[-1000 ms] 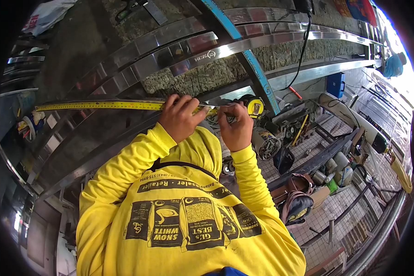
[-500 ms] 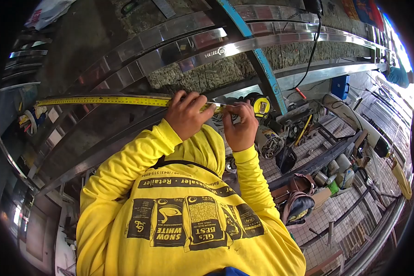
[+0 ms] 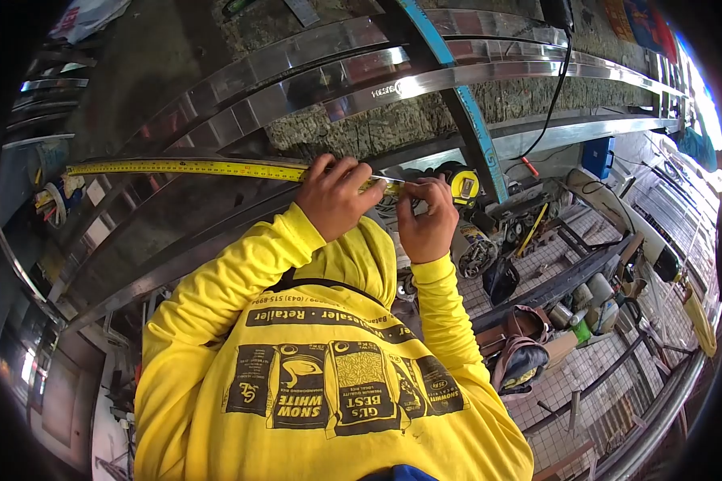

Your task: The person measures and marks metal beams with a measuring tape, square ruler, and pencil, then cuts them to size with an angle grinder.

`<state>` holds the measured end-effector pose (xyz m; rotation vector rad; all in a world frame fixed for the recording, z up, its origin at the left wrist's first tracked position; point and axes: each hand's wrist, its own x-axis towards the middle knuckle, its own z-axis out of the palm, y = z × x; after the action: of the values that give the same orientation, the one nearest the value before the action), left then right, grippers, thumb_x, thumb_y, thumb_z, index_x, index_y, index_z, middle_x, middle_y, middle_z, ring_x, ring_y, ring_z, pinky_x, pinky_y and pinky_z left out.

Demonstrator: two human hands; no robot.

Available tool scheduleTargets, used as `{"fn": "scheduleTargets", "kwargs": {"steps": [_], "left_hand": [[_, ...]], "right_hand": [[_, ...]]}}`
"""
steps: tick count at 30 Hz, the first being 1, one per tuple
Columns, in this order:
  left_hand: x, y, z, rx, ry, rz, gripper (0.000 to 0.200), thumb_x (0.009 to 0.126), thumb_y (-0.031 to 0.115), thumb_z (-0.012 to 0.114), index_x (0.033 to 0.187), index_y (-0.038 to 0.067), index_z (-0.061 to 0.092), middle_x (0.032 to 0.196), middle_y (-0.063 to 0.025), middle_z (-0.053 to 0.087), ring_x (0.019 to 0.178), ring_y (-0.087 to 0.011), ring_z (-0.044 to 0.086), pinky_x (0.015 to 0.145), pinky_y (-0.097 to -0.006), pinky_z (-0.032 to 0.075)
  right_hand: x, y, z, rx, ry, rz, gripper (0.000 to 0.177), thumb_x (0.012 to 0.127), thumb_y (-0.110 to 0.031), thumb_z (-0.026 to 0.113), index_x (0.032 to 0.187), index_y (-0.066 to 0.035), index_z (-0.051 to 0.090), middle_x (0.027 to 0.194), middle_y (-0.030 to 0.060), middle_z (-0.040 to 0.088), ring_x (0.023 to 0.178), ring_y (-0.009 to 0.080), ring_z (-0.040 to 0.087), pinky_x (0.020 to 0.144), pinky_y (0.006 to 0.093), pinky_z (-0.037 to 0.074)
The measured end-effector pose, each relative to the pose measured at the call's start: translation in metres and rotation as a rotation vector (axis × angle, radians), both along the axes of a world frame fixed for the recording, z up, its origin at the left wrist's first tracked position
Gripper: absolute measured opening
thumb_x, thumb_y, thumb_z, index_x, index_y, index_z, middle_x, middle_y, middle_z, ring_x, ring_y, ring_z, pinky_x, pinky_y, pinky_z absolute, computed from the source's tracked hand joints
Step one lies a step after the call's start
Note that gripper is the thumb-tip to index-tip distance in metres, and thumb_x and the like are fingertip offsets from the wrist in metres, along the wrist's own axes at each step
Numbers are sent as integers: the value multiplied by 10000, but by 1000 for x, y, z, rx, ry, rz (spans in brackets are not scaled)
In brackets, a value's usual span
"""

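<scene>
A yellow tape measure blade [image 3: 192, 168] stretches from the far left to my hands, lying along a metal bar. My left hand [image 3: 333, 196] is closed on the blade, thumb and fingers pinching it at its right part. Just to the right, my right hand [image 3: 427, 218] is closed in a pinch round a thin, pale, pen-like marker [image 3: 390, 179], its tip pointing left towards my left fingers. The yellow and black tape measure case [image 3: 464, 187] sits right beyond my right fingers; part of it is hidden behind them.
Long shiny metal tubes [image 3: 329, 94] run across the top over a rough wooden beam [image 3: 377, 128]. A blue-striped metal bar [image 3: 475, 132] crosses them. A black cable [image 3: 557, 88] hangs at the right. Tools, a blue box [image 3: 596, 157] and a bag [image 3: 523, 362] lie lower right.
The view has shifted slightly, so most things appear a little to the right. Both hands keep their grips on the tape blade and the marker, close together.
</scene>
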<state>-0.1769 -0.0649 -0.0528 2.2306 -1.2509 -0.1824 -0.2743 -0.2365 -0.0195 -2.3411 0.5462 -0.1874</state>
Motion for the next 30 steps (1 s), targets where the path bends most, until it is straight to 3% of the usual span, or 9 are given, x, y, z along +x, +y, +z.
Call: {"fn": "scheduleTargets", "kwargs": {"steps": [16, 19, 30], "left_hand": [[0, 1, -2, 3, -2, -14, 233, 880, 213, 673, 1089, 187, 775, 1034, -6, 632, 1070, -210, 614, 965, -472, 453], [3, 1, 0, -19, 13, -34, 225, 903, 145, 709, 1113, 162, 788, 1020, -40, 626, 1045, -237, 635, 880, -440, 454], [4, 1, 1, -26, 19, -39, 226, 896, 145, 709, 1107, 162, 787, 997, -35, 617, 1032, -238, 635, 878, -436, 455]], "right_hand": [[-2, 3, -6, -35, -23, 8, 153, 800, -2, 750, 917, -41, 660, 925, 138, 690, 938, 388, 676, 1103, 573, 476], [-3, 3, -8, -29, -32, 5, 167, 797, -13, 759, 926, -42, 657, 933, 144, 675, 942, 398, 662, 1098, 579, 477], [-1, 6, -5, -34, -12, -3, 166, 790, 0, 756, 911, -42, 651, 930, 146, 671, 946, 402, 654, 1096, 566, 478]]}}
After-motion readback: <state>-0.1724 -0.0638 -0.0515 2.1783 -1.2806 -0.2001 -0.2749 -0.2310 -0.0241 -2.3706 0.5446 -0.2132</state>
